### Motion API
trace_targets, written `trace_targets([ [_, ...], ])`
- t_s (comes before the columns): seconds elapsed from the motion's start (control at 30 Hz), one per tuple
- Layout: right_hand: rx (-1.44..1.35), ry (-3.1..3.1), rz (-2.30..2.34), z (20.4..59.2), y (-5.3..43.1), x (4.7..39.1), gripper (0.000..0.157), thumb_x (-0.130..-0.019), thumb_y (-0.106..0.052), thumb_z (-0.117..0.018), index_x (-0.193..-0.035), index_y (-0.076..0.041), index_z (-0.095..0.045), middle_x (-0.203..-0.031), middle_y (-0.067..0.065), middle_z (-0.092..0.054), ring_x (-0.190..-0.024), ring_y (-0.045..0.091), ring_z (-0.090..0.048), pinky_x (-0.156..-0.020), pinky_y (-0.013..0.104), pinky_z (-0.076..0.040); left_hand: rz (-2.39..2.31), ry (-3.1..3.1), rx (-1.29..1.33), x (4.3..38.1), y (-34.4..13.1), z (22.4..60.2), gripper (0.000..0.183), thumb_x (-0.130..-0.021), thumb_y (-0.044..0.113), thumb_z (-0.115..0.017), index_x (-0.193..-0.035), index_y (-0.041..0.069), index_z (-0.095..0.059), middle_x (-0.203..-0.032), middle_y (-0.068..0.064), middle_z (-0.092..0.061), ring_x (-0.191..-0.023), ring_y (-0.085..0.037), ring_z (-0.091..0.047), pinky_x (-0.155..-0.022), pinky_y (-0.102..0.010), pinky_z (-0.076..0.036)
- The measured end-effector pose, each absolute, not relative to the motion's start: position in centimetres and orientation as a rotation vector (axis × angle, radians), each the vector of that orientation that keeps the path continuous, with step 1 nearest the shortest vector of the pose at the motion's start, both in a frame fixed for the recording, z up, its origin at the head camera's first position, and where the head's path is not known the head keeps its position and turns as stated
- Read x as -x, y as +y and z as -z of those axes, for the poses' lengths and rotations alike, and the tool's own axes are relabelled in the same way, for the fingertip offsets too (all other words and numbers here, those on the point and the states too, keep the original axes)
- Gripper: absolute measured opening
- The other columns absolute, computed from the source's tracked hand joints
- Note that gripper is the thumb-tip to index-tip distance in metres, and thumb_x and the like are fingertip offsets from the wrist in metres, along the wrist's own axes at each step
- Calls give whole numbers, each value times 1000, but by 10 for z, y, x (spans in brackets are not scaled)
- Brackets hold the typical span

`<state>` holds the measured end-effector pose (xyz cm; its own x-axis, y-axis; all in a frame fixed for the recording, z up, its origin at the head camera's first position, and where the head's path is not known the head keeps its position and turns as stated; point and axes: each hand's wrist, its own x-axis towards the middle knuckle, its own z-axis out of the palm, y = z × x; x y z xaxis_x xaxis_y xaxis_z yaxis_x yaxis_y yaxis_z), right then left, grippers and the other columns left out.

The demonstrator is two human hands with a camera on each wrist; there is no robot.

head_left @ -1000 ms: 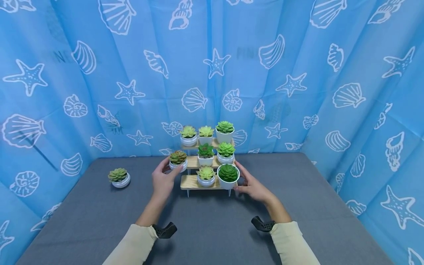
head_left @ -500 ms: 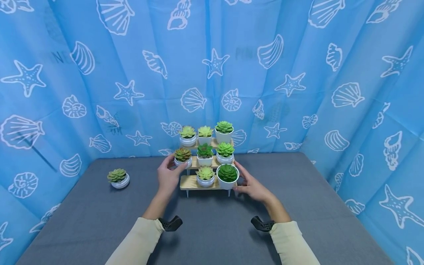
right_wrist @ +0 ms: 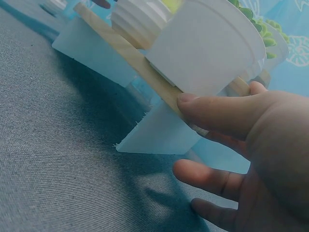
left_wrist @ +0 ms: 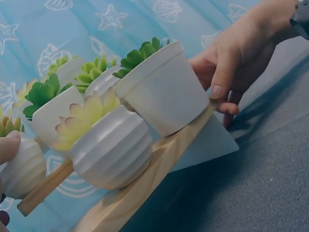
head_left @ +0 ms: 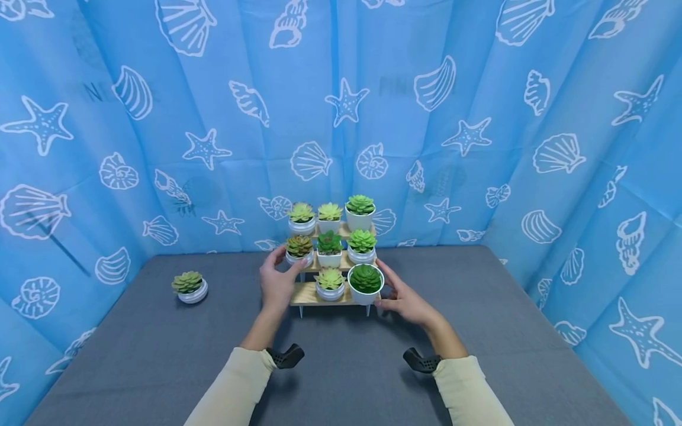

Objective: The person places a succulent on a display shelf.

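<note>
A three-tier wooden plant stand (head_left: 305, 294) bears several small succulents in white pots. My left hand (head_left: 276, 287) holds a reddish-green potted succulent (head_left: 299, 246) between thumb and fingers at the left end of the middle tier. In the left wrist view its ribbed white pot (left_wrist: 25, 166) shows beside that tier's end; whether it touches the board is hidden. My right hand (head_left: 407, 300) grips the stand's right end. Its thumb (right_wrist: 212, 108) presses the lowest board's end in the right wrist view, close to a smooth white pot (right_wrist: 207, 48) with a dark green succulent.
Another potted succulent (head_left: 189, 287) stands apart on the grey tabletop (head_left: 133, 355), left of the stand. A blue curtain (head_left: 240, 136) with shell and starfish prints hangs behind and along the sides. Pale legs (right_wrist: 161, 130) hold up the lowest board.
My left hand has moved right with the reddish-green potted succulent, from outside the stand to over the middle tier's left end. My right hand has stayed at the stand's right end.
</note>
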<state>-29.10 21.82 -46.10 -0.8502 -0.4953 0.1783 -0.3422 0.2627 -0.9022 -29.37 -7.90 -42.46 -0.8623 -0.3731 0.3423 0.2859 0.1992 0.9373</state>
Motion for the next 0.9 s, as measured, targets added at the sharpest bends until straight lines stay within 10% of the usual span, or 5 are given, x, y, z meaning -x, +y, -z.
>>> trace_targets([
  [0.43,777,2397,1622,459,218,291,93,-88,4,-66,-158,-21,-10,-152,24,-28,-76,25,-55,-65,31,-49,1657,-1942,-91,292,-75,427,55,-77,18,-84,-125,3,-62,-117,-15,-62,-110,-33,-49,-97,-52,-34],
  [0.9,776,2402,1616,462,219,293,93,-88,2,-66,-158,-23,-10,-155,22,-23,-100,33,-54,-69,34,-49,1700,-1888,-40,289,-79,437,51,-79,17,-82,-123,1,-61,-120,-16,-61,-111,-34,-50,-96,-46,-35],
])
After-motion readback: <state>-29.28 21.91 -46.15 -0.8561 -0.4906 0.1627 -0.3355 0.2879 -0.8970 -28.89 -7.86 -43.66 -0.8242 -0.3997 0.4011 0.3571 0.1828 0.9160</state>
